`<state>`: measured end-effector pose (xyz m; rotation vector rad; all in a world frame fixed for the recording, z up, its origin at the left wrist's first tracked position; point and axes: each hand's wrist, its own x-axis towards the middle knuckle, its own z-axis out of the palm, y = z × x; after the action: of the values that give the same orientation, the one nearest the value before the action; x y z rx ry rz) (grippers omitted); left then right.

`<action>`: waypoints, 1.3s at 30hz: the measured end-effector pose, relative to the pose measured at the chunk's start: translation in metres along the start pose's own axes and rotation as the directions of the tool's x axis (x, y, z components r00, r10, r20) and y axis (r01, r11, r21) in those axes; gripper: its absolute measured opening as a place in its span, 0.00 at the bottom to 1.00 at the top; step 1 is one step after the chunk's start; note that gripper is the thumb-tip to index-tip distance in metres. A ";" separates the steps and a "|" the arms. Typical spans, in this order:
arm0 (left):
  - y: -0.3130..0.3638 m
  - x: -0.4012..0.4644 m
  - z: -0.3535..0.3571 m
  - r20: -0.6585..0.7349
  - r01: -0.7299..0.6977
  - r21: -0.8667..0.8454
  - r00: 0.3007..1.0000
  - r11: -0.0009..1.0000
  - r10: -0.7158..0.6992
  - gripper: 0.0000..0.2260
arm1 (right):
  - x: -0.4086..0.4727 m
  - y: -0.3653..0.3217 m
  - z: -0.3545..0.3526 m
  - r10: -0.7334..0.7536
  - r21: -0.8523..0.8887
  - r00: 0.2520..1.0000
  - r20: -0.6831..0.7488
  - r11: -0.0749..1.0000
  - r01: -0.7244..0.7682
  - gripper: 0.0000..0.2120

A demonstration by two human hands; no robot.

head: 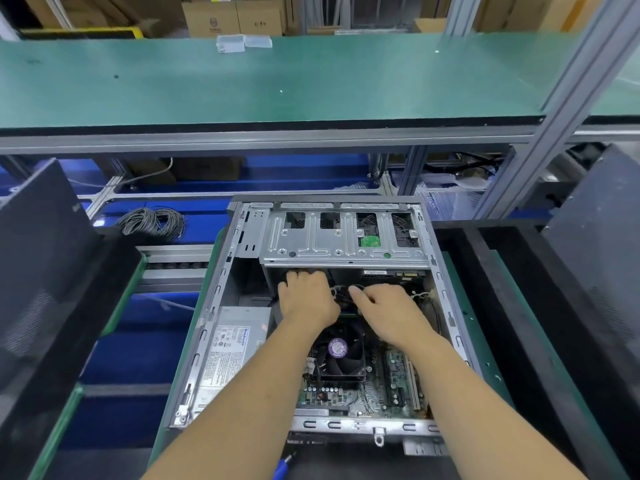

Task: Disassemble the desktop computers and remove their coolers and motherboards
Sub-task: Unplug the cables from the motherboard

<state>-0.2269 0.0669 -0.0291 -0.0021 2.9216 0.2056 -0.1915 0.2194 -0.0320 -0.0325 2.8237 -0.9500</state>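
Both hands' fingertips hidden — left hand, right hand — among cables.

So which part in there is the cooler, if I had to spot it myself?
Look into the open computer case lying on the bench, below the person's two hands. The CPU cooler is the square black fan on the green motherboard. Its round purple hub sticker sets it apart from the grey power supply to its left.

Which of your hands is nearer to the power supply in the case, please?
Left. The left hand works just beyond the power supply, toward its right; the right hand lies farther right, past the cooler fan.
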 end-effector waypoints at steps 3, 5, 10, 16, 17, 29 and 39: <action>-0.003 -0.007 -0.011 0.219 -0.029 -0.163 0.974 0.986 0.065 0.17 | -0.003 -0.004 0.000 -0.042 -0.079 0.998 -0.040 0.996 0.039 0.14; -0.008 -0.012 -0.025 0.283 -0.090 -0.141 0.951 0.986 0.128 0.18 | -0.005 -0.009 0.001 -0.093 -0.136 0.995 -0.044 0.987 0.086 0.18; -0.022 -0.025 -0.049 0.349 -0.198 -0.134 0.908 0.971 0.233 0.15 | -0.011 -0.034 -0.002 -0.261 -0.281 0.964 0.052 0.922 0.265 0.26; -0.026 -0.046 -0.043 0.140 -0.136 -0.125 0.978 0.983 0.153 0.05 | -0.023 -0.041 -0.001 -0.102 -0.144 0.965 -0.243 0.987 0.068 0.13; -0.027 -0.047 -0.046 0.122 -0.125 -0.158 0.982 0.979 0.145 0.05 | -0.027 -0.038 0.000 -0.058 -0.105 0.962 -0.268 0.994 0.031 0.15; -0.045 -0.062 -0.043 0.024 -0.100 -0.595 0.989 0.797 0.143 0.14 | -0.039 -0.014 0.014 0.055 -0.147 0.995 0.080 0.988 -0.043 0.30; -0.051 -0.049 -0.025 -0.294 -0.195 -0.638 0.956 0.745 -0.001 0.24 | -0.044 -0.018 -0.002 -0.049 0.116 0.976 -0.212 0.990 0.075 0.19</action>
<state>-0.1837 0.0119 -0.0020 0.0138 2.9299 1.3580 -0.1489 0.2090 -0.0134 -0.0071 2.9608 -1.2074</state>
